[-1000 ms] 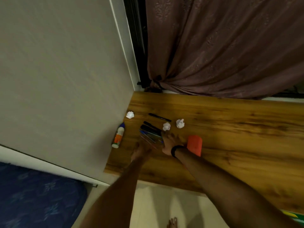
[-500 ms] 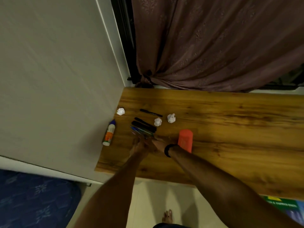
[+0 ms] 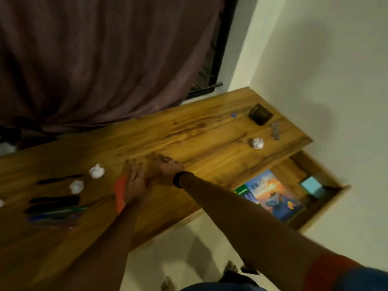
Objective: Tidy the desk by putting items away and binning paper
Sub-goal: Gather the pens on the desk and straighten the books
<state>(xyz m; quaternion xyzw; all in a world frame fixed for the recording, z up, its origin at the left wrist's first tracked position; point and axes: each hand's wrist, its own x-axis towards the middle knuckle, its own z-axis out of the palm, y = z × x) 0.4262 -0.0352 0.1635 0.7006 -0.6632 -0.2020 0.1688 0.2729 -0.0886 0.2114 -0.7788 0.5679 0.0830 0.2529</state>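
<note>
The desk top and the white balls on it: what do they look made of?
Desk: wood or wood-look laminate, smooth with a slight sheen; streaky brown grain shows. White balls: crumpled paper, matte; creased, irregular surfaces, though blurred.

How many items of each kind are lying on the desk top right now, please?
Paper balls: 3, at and; a white scrap at the left edge is cut off and uncounted.
Orange holder: 1
Dark box: 1
Small blue item: 1
Pens: a blurred cluster, uncountable.
Total, pens aside: 6
</note>
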